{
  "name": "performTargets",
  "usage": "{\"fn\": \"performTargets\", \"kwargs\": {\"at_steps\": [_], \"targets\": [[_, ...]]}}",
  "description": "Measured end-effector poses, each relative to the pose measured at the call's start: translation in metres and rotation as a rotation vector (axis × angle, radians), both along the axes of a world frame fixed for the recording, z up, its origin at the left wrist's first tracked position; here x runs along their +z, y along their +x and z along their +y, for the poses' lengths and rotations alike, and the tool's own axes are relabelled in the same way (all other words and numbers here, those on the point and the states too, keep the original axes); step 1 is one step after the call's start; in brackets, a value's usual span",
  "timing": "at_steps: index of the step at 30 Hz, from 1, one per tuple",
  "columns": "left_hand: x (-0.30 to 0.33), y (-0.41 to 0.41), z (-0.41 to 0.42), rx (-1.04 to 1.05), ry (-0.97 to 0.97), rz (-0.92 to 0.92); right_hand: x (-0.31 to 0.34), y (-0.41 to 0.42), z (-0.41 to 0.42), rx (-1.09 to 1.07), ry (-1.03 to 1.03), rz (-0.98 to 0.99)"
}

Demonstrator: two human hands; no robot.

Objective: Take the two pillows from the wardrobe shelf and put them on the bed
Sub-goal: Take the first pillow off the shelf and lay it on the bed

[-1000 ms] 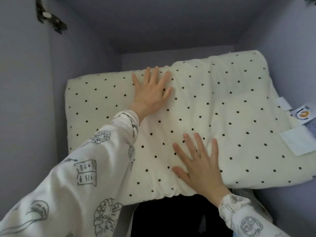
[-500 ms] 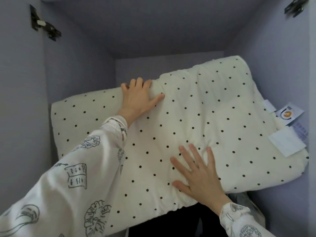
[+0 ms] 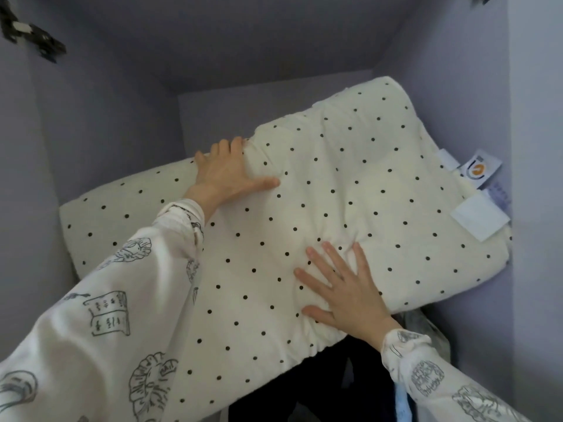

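Head view: my left grip [image 3: 227, 175] hooks fingers over the dotted pillow [image 3: 350, 202] on the wardrobe shelf, ready to drag it; right grip [image 3: 344, 287] lies spread flat, steadying.

Both arms reach up and forward, sleeves white with grey line drawings. Left hand [image 3: 227, 175] is farther out and higher than the right: fingers [image 3: 224, 146] curled over and out of sight at the tips, thumb stretched sideways toward the right hand, wrist bent, cuff bunched just behind it. Right hand [image 3: 344, 292] is nearer and lower, palm down and flat, fingers [image 3: 330, 255] spread and pointing forward, thumb splayed left, cuff at the wrist. Hands well apart, not touching each other.
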State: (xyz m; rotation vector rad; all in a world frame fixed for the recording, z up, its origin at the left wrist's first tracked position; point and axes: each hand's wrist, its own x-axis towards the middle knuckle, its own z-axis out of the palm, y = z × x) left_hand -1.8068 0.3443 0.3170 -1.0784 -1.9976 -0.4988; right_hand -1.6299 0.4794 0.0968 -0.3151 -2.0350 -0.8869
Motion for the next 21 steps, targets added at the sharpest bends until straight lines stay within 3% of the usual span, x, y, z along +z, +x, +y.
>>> {"fn": "performTargets", "kwargs": {"at_steps": [6,10,13,21], "targets": [[-0.009,0.013,0.009,0.027,0.025,-0.069,-0.006,0.002,0.000,-0.028,-0.039,-0.055],[-0.032,0.018,0.005,-0.029,0.204,0.066,-0.012,0.007,-0.002,-0.021,-0.089,-0.049],[-0.039,0.023,-0.001,-0.060,0.304,0.063,-0.011,0.013,-0.011,-0.026,-0.115,-0.045],[-0.055,0.023,0.000,-0.026,0.365,0.014,-0.042,0.067,-0.017,0.006,-0.441,0.329]]}}
